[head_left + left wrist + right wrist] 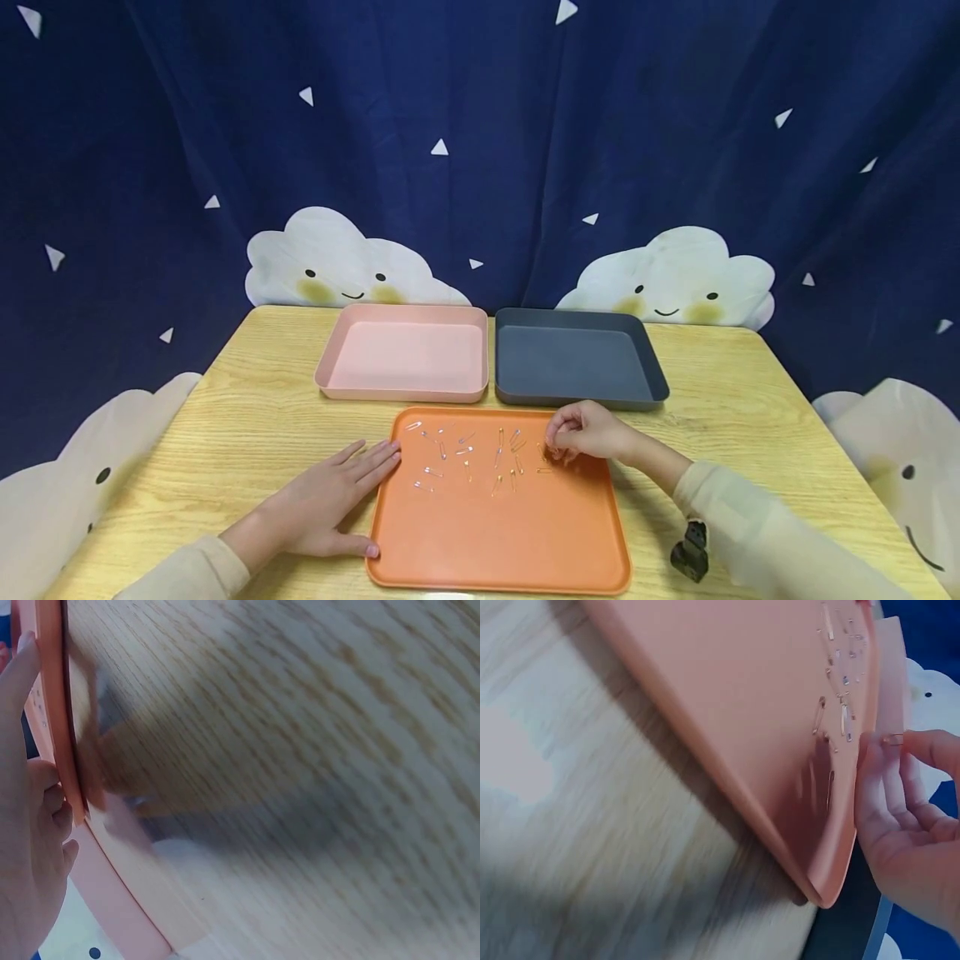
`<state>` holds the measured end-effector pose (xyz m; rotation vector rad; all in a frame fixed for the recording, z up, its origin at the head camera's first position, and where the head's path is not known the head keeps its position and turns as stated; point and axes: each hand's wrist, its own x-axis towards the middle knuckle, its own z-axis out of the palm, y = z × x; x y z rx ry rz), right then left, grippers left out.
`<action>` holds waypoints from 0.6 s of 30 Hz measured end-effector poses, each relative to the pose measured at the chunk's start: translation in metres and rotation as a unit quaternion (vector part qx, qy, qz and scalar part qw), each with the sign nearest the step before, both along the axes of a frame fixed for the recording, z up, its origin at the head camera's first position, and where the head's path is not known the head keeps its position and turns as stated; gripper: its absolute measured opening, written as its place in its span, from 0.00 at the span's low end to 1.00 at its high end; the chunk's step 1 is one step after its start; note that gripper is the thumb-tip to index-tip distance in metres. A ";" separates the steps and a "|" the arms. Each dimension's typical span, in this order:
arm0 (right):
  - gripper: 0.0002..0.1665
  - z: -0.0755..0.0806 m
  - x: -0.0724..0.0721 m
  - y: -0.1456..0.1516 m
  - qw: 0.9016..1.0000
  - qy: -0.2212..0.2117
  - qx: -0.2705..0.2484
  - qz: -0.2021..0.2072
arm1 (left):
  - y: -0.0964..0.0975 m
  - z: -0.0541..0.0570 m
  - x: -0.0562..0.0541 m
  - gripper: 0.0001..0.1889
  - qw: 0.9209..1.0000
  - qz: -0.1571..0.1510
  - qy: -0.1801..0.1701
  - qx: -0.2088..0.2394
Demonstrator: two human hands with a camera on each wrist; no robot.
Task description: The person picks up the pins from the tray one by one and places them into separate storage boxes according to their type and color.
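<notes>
An orange tray (498,533) lies at the near middle of the table, with several small safety pins scattered over its far half. Silver-looking pins (414,426) are mostly on the left, gold-looking pins (498,484) mostly toward the right. My left hand (326,504) is spread flat at the tray's left side, fingertips and thumb touching its rim. Above the tray's far right part, my right hand (588,431) pinches a small safety pin (893,739) between thumb and forefinger, seen in the right wrist view. In the head view the fingers hide that pin.
Behind the orange tray stand a pink tray (405,396) at left and a dark grey tray (577,400) at right, side by side. They rest on a wooden table (247,400). A dark blue curtain (495,100) with clouds hangs behind.
</notes>
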<state>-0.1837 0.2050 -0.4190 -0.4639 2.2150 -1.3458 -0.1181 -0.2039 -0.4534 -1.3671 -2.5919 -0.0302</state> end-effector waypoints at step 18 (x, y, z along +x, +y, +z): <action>0.28 0.018 -0.019 0.004 0.976 -0.166 -0.130 -0.053 | 0.000 0.003 0.001 0.52 1.000 -0.001 -0.005 -0.004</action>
